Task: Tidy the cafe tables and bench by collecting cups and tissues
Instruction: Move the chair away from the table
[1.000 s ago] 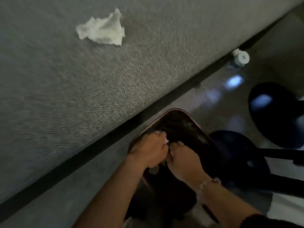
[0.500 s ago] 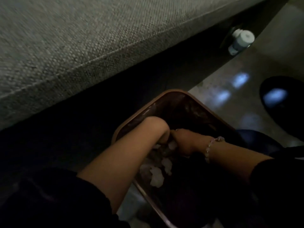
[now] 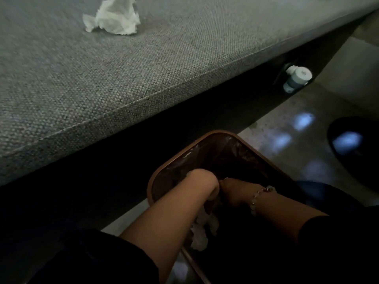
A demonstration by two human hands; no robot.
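Inside the bin [image 3: 152, 187], left hand [image 3: 205, 184] and right hand [image 3: 232, 191] have sunk deeper, grips hidden, perhaps packing tissues [image 3: 202, 232]; a crumpled tissue [image 3: 117, 16] beyond it awaits.

single head-worn view, wide-angle, facing forward and steeply down from above the person's own arms. close range: left hand [image 3: 203, 182] and right hand [image 3: 232, 191] meet low centre in the bin [image 3: 205, 152] mouth. worktop [image 3: 143, 68] fills the upper left, its edge cutting diagonally, floor [image 3: 297, 103] at right.

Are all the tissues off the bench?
No, one crumpled tissue lies on the grey bench cushion, well away from the bin on the floor.
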